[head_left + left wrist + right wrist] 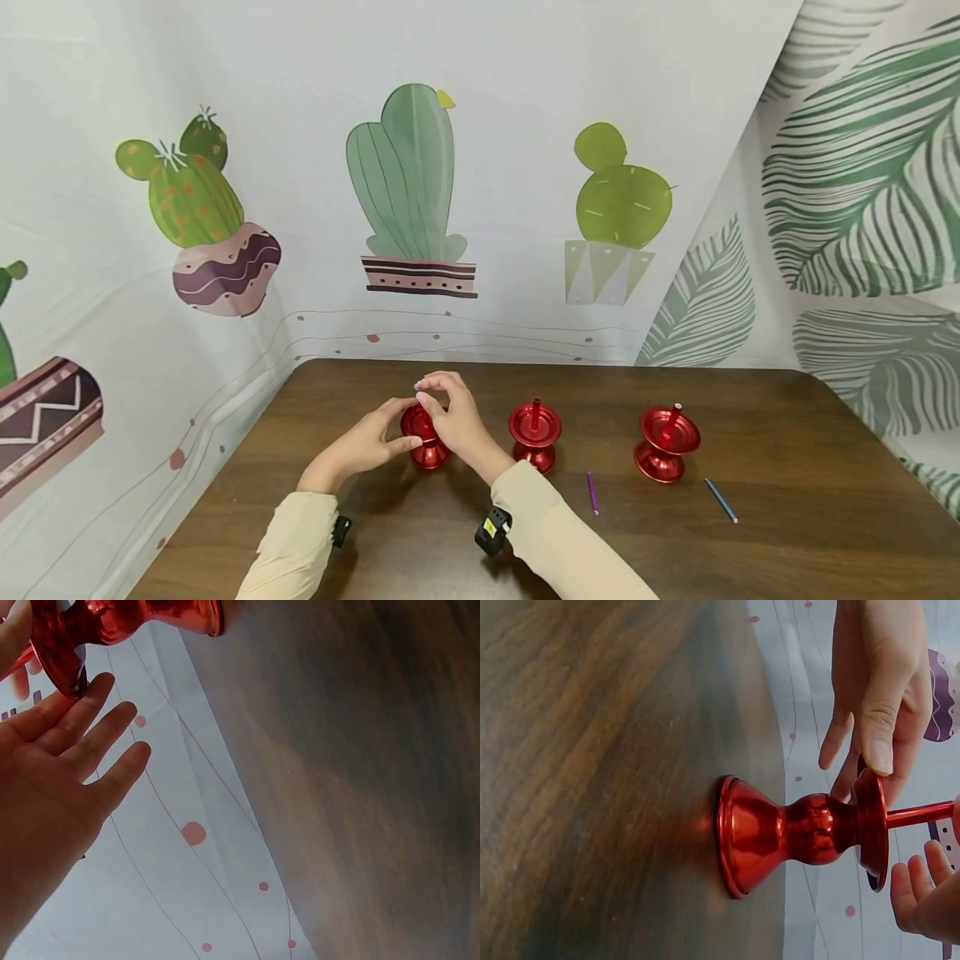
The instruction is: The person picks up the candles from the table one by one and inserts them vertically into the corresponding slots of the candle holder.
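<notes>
A shiny red metal candle holder (810, 829), with a flared foot, a wide dish and a thin upright tube, stands on the table between both hands. My left hand (367, 442) grips the rim of its dish, thumb on the near side and fingers on the far side. In the left wrist view, the left hand's (52, 772) lower fingers are spread below the dish. Above the tube (919, 814), my right hand (457, 417) brings thumb and forefinger together around a small pale-tipped end. The fingers mostly hide that piece.
Two more red candle holders, one (535, 429) in the middle and one (666, 442) with a white-tipped tube, stand to the right. A purple stick (592, 493) and a blue stick (721, 501) lie on the brown table (787, 433). Behind hangs a cactus-print cloth (517, 167).
</notes>
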`<action>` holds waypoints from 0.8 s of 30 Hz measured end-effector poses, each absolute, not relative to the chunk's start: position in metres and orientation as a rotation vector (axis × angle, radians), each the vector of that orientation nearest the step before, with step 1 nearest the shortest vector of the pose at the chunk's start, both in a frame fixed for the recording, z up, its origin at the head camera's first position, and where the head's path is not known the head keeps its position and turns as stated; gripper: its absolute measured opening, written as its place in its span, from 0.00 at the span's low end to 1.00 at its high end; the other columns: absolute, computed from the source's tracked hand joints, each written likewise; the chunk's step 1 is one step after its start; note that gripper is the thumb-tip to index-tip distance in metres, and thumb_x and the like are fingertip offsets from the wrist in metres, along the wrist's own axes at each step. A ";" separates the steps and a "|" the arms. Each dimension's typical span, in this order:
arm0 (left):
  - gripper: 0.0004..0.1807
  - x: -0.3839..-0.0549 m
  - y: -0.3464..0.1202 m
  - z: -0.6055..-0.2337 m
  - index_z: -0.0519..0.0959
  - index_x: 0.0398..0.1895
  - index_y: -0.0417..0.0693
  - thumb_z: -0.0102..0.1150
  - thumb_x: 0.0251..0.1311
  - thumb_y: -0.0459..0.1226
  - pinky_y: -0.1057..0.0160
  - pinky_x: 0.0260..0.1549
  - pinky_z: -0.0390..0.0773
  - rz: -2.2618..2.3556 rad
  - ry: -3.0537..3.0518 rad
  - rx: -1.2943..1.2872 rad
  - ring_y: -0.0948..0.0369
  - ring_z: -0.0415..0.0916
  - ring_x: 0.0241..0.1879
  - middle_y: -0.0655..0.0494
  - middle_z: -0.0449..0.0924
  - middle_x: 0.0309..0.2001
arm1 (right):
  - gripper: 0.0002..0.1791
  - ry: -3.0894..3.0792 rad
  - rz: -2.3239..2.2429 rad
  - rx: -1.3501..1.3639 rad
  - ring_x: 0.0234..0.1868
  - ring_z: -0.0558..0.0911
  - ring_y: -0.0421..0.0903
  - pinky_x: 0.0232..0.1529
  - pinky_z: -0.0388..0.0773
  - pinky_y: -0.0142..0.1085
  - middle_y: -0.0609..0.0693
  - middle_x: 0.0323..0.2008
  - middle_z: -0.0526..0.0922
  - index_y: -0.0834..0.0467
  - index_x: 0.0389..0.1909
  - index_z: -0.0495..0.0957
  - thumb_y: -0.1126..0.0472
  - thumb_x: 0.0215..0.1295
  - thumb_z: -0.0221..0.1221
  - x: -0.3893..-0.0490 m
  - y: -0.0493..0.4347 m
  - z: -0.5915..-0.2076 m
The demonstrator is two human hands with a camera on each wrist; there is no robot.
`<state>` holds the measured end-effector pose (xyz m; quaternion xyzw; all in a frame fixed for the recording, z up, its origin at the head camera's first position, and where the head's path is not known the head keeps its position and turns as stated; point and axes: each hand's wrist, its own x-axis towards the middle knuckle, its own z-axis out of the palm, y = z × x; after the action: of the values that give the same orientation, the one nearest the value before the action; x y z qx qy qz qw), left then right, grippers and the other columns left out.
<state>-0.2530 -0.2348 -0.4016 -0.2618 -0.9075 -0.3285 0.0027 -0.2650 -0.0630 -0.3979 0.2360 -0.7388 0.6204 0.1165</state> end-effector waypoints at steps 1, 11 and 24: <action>0.34 -0.253 -0.235 -0.402 0.62 0.59 0.41 0.60 0.51 0.45 0.48 0.52 0.64 -1.028 -2.844 -0.826 0.55 0.66 0.53 0.51 0.68 0.52 | 0.08 -2.162 1.817 0.690 0.48 0.71 0.51 0.40 0.71 0.39 0.56 0.48 0.71 0.61 0.39 0.76 0.65 0.59 0.55 -0.265 -0.063 -0.398; 0.34 -0.252 -0.234 -0.402 0.61 0.60 0.41 0.60 0.51 0.45 0.48 0.54 0.62 -1.048 -2.847 -0.806 0.52 0.63 0.56 0.51 0.67 0.53 | 0.11 -2.234 1.735 0.678 0.48 0.71 0.53 0.41 0.72 0.41 0.51 0.45 0.72 0.57 0.43 0.75 0.61 0.59 0.55 -0.260 -0.056 -0.393; 0.39 -0.243 -0.225 -0.393 0.56 0.63 0.41 0.58 0.52 0.48 0.44 0.53 0.61 -1.016 -2.811 -0.705 0.47 0.59 0.59 0.44 0.62 0.58 | 0.19 -2.351 1.712 0.721 0.54 0.69 0.48 0.50 0.69 0.43 0.51 0.53 0.71 0.57 0.55 0.68 0.56 0.65 0.49 -0.247 -0.035 -0.377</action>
<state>-0.2432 -0.2254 -0.3927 -0.2295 -0.9147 -0.3307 0.0352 -0.2470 -0.0354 -0.3775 0.2401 -0.7824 0.5700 0.0725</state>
